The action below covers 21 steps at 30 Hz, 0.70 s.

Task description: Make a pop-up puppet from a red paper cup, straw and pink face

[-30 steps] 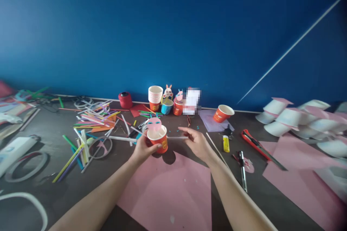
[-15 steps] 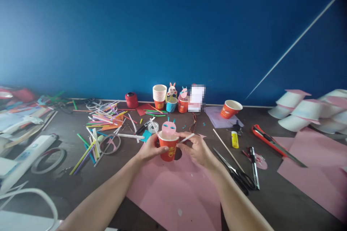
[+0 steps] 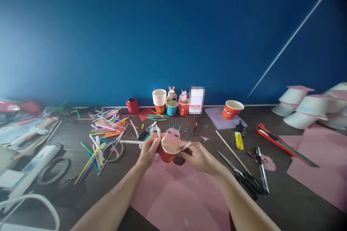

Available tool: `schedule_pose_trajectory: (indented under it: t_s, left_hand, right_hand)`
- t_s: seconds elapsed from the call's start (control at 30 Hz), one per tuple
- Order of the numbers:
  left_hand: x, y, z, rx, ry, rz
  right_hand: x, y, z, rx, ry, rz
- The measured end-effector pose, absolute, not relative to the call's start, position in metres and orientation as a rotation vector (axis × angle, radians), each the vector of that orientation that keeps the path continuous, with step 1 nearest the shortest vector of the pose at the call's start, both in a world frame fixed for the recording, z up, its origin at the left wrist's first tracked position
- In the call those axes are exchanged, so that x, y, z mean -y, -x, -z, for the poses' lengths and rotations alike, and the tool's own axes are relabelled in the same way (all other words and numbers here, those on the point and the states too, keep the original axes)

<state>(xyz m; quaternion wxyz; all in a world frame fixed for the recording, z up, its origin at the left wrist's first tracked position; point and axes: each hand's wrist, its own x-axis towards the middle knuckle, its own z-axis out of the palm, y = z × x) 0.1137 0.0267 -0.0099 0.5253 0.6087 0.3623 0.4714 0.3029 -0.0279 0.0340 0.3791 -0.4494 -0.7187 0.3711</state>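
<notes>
In the middle, a red paper cup (image 3: 167, 156) is held tilted toward me above the pink paper sheet (image 3: 179, 195). A pink paper face (image 3: 172, 134) with blue eyes and ears stands at its far rim. My left hand (image 3: 148, 150) is closed round the cup's left side, where a white straw (image 3: 158, 132) sticks up. At the cup's right side, my right hand (image 3: 196, 156) is closed, its thumb and forefinger pinching another white straw (image 3: 186, 146) against the cup. A dark round patch shows in the pink sheet behind the cup.
Colored straws (image 3: 108, 124) and a power strip (image 3: 32, 169) lie left. Stacked cups (image 3: 159, 97) and two decorated cups stand at the back. Scissors (image 3: 241, 177), a glue stick (image 3: 239, 140), a marker (image 3: 261, 169) and a red utility knife (image 3: 282, 144) lie right.
The cup has tipped toward me, so more of its inside shows. Both hands still hold on, turned slightly with it. The whole view has shifted a little.
</notes>
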Motion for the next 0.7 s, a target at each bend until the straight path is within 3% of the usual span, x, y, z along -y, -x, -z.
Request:
schedule_pose_trajectory:
  t_s: [0.37, 0.7]
  left_hand:
    - [-0.030, -0.115, 0.008, -0.851, -1.180, -1.053]
    - [-0.025, -0.115, 0.003, -1.006, -1.664, -1.166]
  right_hand:
    - [0.025, -0.310, -0.022, 1.831, 1.184, -0.961]
    - [0.024, -0.308, -0.021, 1.788, 1.166, -0.873]
